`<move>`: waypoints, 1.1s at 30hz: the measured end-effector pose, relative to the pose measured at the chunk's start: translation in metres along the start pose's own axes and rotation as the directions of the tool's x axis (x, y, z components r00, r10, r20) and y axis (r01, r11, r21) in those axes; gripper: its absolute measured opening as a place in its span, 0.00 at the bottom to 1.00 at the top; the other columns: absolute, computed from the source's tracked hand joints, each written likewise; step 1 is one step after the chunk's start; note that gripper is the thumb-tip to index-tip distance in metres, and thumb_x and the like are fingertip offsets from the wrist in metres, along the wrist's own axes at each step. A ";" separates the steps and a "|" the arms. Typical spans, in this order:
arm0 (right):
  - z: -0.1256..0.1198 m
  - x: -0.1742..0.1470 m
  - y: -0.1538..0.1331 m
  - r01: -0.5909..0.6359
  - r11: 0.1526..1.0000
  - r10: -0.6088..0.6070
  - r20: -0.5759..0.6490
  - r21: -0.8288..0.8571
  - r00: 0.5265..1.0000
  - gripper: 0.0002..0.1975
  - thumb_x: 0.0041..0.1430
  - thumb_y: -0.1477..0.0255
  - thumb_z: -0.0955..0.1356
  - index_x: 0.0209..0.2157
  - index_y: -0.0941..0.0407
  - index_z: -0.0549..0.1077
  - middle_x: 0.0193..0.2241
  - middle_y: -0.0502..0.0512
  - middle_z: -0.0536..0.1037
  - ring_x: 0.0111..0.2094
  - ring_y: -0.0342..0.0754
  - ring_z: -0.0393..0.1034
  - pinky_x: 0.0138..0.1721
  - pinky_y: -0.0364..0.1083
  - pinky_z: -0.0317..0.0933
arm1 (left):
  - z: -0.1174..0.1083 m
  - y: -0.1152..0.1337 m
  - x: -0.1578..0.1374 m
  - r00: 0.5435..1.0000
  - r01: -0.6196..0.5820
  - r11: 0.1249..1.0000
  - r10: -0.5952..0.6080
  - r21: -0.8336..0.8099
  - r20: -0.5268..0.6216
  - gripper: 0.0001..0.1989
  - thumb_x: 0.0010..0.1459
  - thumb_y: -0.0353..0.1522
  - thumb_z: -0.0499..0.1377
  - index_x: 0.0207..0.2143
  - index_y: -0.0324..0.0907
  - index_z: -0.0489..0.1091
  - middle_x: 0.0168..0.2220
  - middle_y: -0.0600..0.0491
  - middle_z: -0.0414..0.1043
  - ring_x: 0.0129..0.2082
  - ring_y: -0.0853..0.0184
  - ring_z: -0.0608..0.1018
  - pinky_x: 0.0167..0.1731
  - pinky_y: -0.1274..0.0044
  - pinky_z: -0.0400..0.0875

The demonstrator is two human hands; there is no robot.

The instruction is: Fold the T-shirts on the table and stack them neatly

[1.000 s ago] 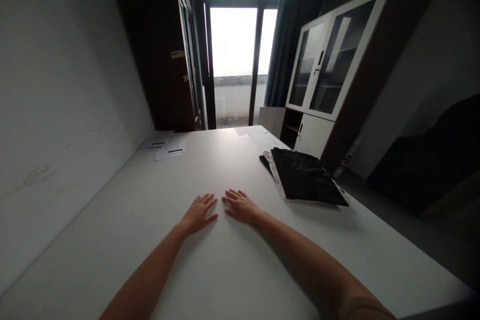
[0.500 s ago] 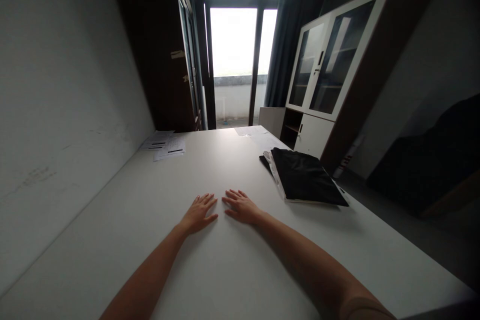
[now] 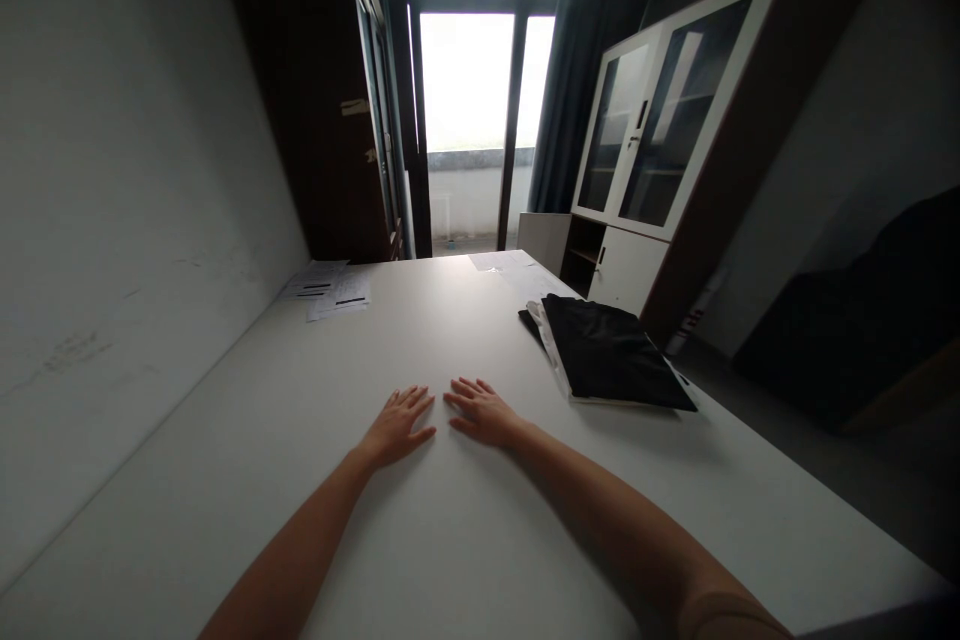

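Observation:
My left hand (image 3: 399, 427) lies palm down on the white table (image 3: 450, 530), its fingers spread. Just to its right, my right hand (image 3: 484, 413) rests flat on the same tabletop with fingers apart. A small gap separates the two hands, and neither holds anything. To the right of my right hand, and apart from it, is a black folded cloth-like item (image 3: 619, 352) with a whitish layer showing along its left edge and underside; its exact kind I cannot tell.
Paper sheets (image 3: 339, 292) lie at the far left of the table, and more sheets (image 3: 510, 270) at the far right corner. A wall (image 3: 135, 250) borders the left side. Beyond stand a dark cabinet (image 3: 300, 100), a glass door (image 3: 469, 85) and a white-fronted cabinet (image 3: 637, 265) with one lower door open.

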State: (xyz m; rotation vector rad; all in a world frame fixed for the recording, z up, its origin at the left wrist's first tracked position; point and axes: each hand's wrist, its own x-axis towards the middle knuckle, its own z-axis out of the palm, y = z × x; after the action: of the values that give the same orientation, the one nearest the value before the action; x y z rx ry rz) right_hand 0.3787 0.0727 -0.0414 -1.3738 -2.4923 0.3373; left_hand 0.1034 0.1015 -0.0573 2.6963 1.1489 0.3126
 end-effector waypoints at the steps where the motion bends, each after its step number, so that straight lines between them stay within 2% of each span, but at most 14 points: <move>1: 0.000 0.000 0.000 0.001 1.000 -0.001 0.000 0.000 1.000 0.32 0.67 0.51 0.64 0.68 0.47 0.63 0.71 0.58 0.56 0.72 0.58 0.47 0.70 0.62 0.39 | 0.001 -0.001 0.000 1.000 -0.001 1.000 0.001 0.000 0.000 0.34 0.68 0.51 0.53 0.71 0.51 0.55 0.74 0.49 0.48 0.73 0.56 0.51 0.70 0.57 0.43; 15: 0.000 0.000 0.002 0.012 1.000 -0.012 -0.018 -0.006 1.000 0.32 0.67 0.51 0.64 0.68 0.47 0.63 0.71 0.58 0.57 0.71 0.59 0.48 0.70 0.62 0.40 | 0.000 -0.001 0.001 1.000 0.001 1.000 -0.001 0.006 0.000 0.34 0.68 0.51 0.53 0.71 0.52 0.55 0.74 0.50 0.48 0.73 0.56 0.51 0.70 0.57 0.43; 18: 0.002 0.002 0.007 0.030 1.000 -0.029 -0.058 0.011 0.998 0.29 0.66 0.55 0.66 0.65 0.47 0.67 0.68 0.57 0.62 0.70 0.57 0.54 0.69 0.60 0.45 | 0.002 -0.003 0.001 1.000 -0.001 1.000 0.001 0.004 -0.005 0.34 0.68 0.51 0.53 0.71 0.52 0.55 0.74 0.50 0.48 0.73 0.56 0.51 0.70 0.57 0.43; 20: 0.001 0.004 0.014 0.043 0.998 -0.038 -0.110 0.038 0.993 0.24 0.67 0.57 0.66 0.61 0.47 0.72 0.65 0.56 0.69 0.66 0.55 0.62 0.67 0.57 0.52 | 0.002 -0.004 0.001 1.000 -0.001 1.000 0.001 0.005 -0.003 0.34 0.68 0.51 0.53 0.71 0.51 0.55 0.74 0.50 0.48 0.73 0.55 0.51 0.70 0.57 0.43; 23: -0.011 0.007 0.033 -0.005 0.995 0.028 -0.236 0.095 0.971 0.19 0.69 0.58 0.64 0.53 0.49 0.79 0.56 0.55 0.77 0.57 0.53 0.71 0.61 0.53 0.61 | 0.002 -0.004 0.000 1.000 -0.003 1.000 0.003 0.008 0.002 0.33 0.68 0.50 0.53 0.71 0.51 0.56 0.74 0.50 0.48 0.73 0.55 0.52 0.70 0.57 0.43; 25: -0.030 0.008 0.052 -0.102 0.988 0.140 -0.380 0.119 0.914 0.19 0.70 0.58 0.62 0.50 0.50 0.80 0.53 0.56 0.79 0.55 0.54 0.72 0.60 0.54 0.62 | 0.001 -0.003 0.000 1.000 -0.003 1.000 0.003 0.009 -0.002 0.33 0.68 0.50 0.53 0.71 0.50 0.56 0.74 0.50 0.48 0.73 0.55 0.52 0.70 0.58 0.43; 26: -0.042 0.007 0.064 -0.172 0.977 0.211 -0.464 0.124 0.860 0.20 0.70 0.58 0.60 0.51 0.51 0.79 0.53 0.58 0.79 0.56 0.55 0.71 0.60 0.55 0.61 | 0.001 -0.003 0.000 1.000 -0.003 1.000 0.003 0.007 -0.004 0.33 0.68 0.50 0.53 0.71 0.50 0.57 0.73 0.50 0.48 0.73 0.55 0.52 0.70 0.58 0.43; 28: -0.067 0.004 0.089 -0.364 0.921 0.368 -0.620 0.140 0.693 0.24 0.71 0.58 0.58 0.56 0.54 0.75 0.55 0.62 0.76 0.57 0.58 0.68 0.61 0.57 0.59 | 0.001 -0.002 0.000 1.000 -0.006 1.000 0.006 0.002 -0.009 0.33 0.68 0.50 0.52 0.71 0.50 0.57 0.73 0.50 0.49 0.73 0.55 0.53 0.71 0.58 0.43; 29: -0.080 0.001 0.101 -0.462 0.875 0.432 -0.660 0.143 0.615 0.25 0.72 0.59 0.57 0.58 0.57 0.73 0.56 0.65 0.75 0.58 0.59 0.66 0.61 0.57 0.57 | 0.001 -0.002 0.000 1.000 -0.008 1.000 0.008 0.000 -0.009 0.33 0.68 0.51 0.52 0.70 0.50 0.57 0.73 0.50 0.49 0.73 0.55 0.53 0.70 0.58 0.43; 31: -0.099 -0.006 0.125 -0.645 0.749 0.555 -0.675 0.151 0.486 0.26 0.70 0.58 0.59 0.61 0.58 0.69 0.58 0.68 0.72 0.58 0.61 0.64 0.60 0.56 0.56 | 0.001 -0.001 0.000 1.000 -0.010 1.000 0.010 0.000 -0.009 0.33 0.68 0.51 0.52 0.70 0.50 0.57 0.73 0.49 0.49 0.73 0.55 0.54 0.70 0.57 0.43; 33: -0.110 -0.013 0.144 -0.769 0.622 0.653 -0.639 0.146 0.407 0.26 0.68 0.59 0.62 0.61 0.59 0.69 0.57 0.70 0.71 0.57 0.62 0.64 0.57 0.56 0.58 | 0.000 -0.001 0.000 1.000 -0.008 1.000 0.008 0.003 -0.015 0.33 0.68 0.51 0.52 0.70 0.49 0.58 0.73 0.49 0.50 0.73 0.54 0.54 0.70 0.57 0.43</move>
State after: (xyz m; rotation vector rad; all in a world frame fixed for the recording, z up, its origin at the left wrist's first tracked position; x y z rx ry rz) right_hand 0.5362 0.1448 0.0118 -2.1443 -1.2633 -0.2076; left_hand 0.1028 0.1026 -0.0579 2.7065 1.1439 0.3325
